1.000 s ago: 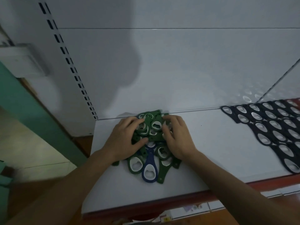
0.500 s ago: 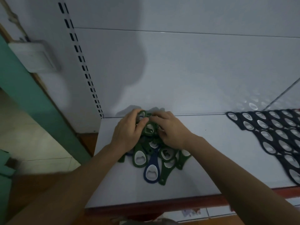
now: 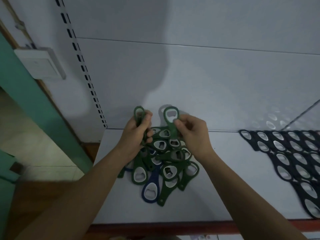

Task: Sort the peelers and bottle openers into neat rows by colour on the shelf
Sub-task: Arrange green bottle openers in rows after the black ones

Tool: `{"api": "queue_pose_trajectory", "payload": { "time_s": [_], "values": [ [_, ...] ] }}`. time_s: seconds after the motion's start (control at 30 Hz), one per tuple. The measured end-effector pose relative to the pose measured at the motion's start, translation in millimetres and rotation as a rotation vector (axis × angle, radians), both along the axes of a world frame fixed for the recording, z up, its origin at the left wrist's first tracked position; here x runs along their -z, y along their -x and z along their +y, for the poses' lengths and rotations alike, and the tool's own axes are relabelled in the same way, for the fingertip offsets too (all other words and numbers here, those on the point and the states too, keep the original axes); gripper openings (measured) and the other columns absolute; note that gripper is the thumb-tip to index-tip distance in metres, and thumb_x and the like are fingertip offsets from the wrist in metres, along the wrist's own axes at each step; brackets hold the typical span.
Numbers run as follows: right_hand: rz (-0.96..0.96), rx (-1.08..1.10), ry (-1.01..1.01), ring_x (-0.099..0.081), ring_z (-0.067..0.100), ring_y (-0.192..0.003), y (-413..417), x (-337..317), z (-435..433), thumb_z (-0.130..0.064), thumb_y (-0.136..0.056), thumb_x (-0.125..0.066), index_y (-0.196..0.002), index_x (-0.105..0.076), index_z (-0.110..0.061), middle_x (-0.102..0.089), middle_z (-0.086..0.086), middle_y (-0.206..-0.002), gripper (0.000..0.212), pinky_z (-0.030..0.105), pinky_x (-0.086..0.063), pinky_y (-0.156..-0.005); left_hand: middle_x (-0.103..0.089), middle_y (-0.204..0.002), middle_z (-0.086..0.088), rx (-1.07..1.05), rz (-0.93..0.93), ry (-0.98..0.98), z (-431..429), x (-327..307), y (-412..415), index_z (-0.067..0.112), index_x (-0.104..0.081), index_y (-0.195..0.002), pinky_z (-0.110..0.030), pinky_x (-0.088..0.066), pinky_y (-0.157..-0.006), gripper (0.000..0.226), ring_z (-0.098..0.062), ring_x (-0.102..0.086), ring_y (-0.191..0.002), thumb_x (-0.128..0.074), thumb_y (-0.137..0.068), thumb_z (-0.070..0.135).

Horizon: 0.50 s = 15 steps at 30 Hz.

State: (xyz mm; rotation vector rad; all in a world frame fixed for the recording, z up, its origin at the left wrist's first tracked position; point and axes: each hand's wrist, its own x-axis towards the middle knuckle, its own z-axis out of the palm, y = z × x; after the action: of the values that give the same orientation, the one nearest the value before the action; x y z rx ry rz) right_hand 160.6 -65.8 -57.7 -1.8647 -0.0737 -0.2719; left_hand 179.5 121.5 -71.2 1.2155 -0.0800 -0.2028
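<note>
A loose heap of green bottle openers lies on the white shelf, with one blue opener at its front. My left hand grips a green opener edge-on, its ring end sticking up above my fingers. My right hand pinches a second green opener by its handle, ring end up and facing me. Both hands hover above the back of the heap. At the right, dark navy openers lie in overlapping rows.
The shelf's white back panel rises right behind the heap. A slotted upright runs down the left side. The shelf has a red front edge. Left of the shelf stands a green door frame.
Both hands rose off the heap, each lifting a green opener upright. The view shifted so the shelf sits lower in the frame.
</note>
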Motion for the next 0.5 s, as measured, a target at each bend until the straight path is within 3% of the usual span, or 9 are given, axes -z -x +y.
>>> {"api": "queue_pose_trajectory", "payload": {
  "time_s": [0.07, 0.13, 0.2, 0.27, 0.37, 0.43, 0.5],
  "values": [
    [0.125, -0.148, -0.13, -0.071, 0.018, -0.063, 2.6, -8.1, 7.7, -0.009, -0.094, -0.071, -0.091, -0.074, -0.005, -0.075, 0.004, -0.072, 0.006, 0.028, -0.058, -0.059, -0.051, -0.073, -0.001, 0.033, 0.007, -0.036, -13.0, -6.8, 3.4, 0.009, -0.059, -0.105, -0.024, -0.042, -0.05, 0.031, -0.011, -0.05, -0.059, -0.057, -0.096, 0.039],
    [0.173, -0.196, 0.009, -0.07, 0.018, -0.056, 2.2, -3.5, 12.9, -0.017, -0.089, -0.078, -0.078, -0.073, -0.008, -0.073, 0.004, -0.065, 0.015, 0.026, -0.056, -0.053, -0.06, -0.076, -0.005, -0.008, 0.031, -0.1, -23.5, -10.8, 3.4, 0.005, -0.061, -0.101, -0.027, -0.052, -0.058, 0.023, -0.017, -0.061, -0.068, -0.061, -0.1, 0.028],
    [0.122, -0.137, 0.272, -0.067, 0.014, -0.052, -3.7, 5.1, 9.9, -0.033, -0.086, -0.081, -0.07, -0.071, -0.014, -0.07, 0.0, -0.06, 0.027, 0.027, -0.054, -0.053, -0.062, -0.083, -0.009, -0.085, 0.062, -0.176, -24.6, -9.8, -0.1, 0.005, -0.063, -0.103, -0.033, -0.056, -0.071, 0.015, -0.022, -0.064, -0.08, -0.061, -0.102, 0.019],
    [-0.015, -0.118, 0.556, -0.064, 0.006, -0.067, -14.4, 15.0, 1.1, -0.046, -0.084, -0.079, -0.083, -0.072, -0.016, -0.07, -0.008, -0.075, 0.031, 0.026, -0.052, -0.064, -0.063, -0.083, -0.008, -0.167, 0.12, -0.167, -19.6, -10.2, -0.9, 0.009, -0.063, -0.097, -0.036, -0.054, -0.077, 0.015, -0.021, -0.064, -0.079, -0.059, -0.104, 0.022],
    [-0.081, -0.392, 0.937, -0.051, 0.016, -0.124, -26.1, 25.4, 0.8, -0.064, -0.081, -0.07, -0.133, -0.06, -0.026, -0.058, -0.005, -0.136, 0.065, 0.038, -0.046, -0.103, -0.069, -0.085, -0.011, -0.178, 0.211, 0.012, -10.1, -15.6, 1.9, 0.009, -0.062, -0.097, -0.04, -0.059, -0.075, 0.019, -0.022, -0.068, -0.075, -0.053, -0.107, 0.023],
    [-0.082, -0.427, 1.09, -0.041, 0.022, -0.133, -31.5, 30.9, 7.2, -0.07, -0.082, -0.063, -0.143, -0.052, -0.03, -0.048, -0.004, -0.147, 0.074, 0.046, -0.043, -0.106, -0.062, -0.074, -0.011, -0.166, 0.19, -0.002, -4.4, -19.5, 4.8, 0.01, -0.057, -0.102, -0.032, -0.053, -0.055, 0.014, -0.02, -0.058, -0.057, -0.052, -0.106, 0.023],
    [-0.14, -0.397, 1.147, -0.042, 0.024, -0.131, -37.9, 31.2, 10.5, -0.059, -0.089, -0.063, -0.14, -0.056, -0.026, -0.049, -0.003, -0.146, 0.062, 0.048, -0.045, -0.105, -0.047, -0.066, -0.004, -0.201, 0.142, -0.066, 1.5, -19.0, 5.0, 0.014, -0.052, -0.104, -0.023, -0.033, -0.043, 0.008, -0.014, -0.038, -0.048, -0.053, -0.105, 0.022]
  ]
}}
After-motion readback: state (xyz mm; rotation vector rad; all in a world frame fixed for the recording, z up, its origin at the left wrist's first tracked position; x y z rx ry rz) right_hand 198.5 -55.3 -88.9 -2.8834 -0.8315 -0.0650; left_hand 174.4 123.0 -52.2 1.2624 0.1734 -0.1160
